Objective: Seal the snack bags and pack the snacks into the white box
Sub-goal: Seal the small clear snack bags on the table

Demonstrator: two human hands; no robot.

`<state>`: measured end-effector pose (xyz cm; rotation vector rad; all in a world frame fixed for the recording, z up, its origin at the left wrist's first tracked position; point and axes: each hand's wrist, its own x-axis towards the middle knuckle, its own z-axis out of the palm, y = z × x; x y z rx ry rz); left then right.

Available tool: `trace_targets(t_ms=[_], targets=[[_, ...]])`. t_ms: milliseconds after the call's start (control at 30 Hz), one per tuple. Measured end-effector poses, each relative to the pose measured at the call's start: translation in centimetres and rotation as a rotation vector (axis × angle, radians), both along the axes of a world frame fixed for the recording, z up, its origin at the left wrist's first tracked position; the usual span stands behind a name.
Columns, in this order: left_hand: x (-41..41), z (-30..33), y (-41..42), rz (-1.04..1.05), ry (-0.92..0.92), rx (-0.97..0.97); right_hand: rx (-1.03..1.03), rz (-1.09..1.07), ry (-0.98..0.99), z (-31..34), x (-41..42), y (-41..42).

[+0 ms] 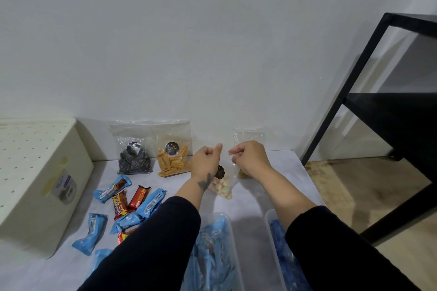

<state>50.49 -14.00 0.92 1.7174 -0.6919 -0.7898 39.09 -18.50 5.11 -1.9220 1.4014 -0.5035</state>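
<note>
My left hand [206,157] and my right hand [249,156] are raised side by side, each pinching the top edge of a clear snack bag [223,184] of pale mixed pieces that hangs between them above the table. Another clear bag [248,136] stands against the wall behind my right hand. Two more clear bags lean on the wall: one with dark spiral snacks [134,159] and one with orange sticks [172,158]. The white box [35,172], with a perforated top, stands at the left. Several blue and red wrapped snacks [127,203] lie loose on the table.
Two clear plastic containers [227,227] [272,224] holding blue packets sit near the front edge under my forearms. A black metal shelf frame [354,82] stands on the wooden floor to the right of the table. The white wall is close behind.
</note>
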Motion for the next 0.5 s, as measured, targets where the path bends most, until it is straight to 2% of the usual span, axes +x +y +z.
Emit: trace_targets(t_ms=[200,500], targets=[[0.09,0.48,0.29,-0.015,0.196,-0.071,0.096,0.034,-0.072,0.74,-0.20,-0.03],[0.28,0.24,0.62,-0.050,0.121,-0.092,0.033,-0.071,-0.009,0.05,0.65,-0.01]])
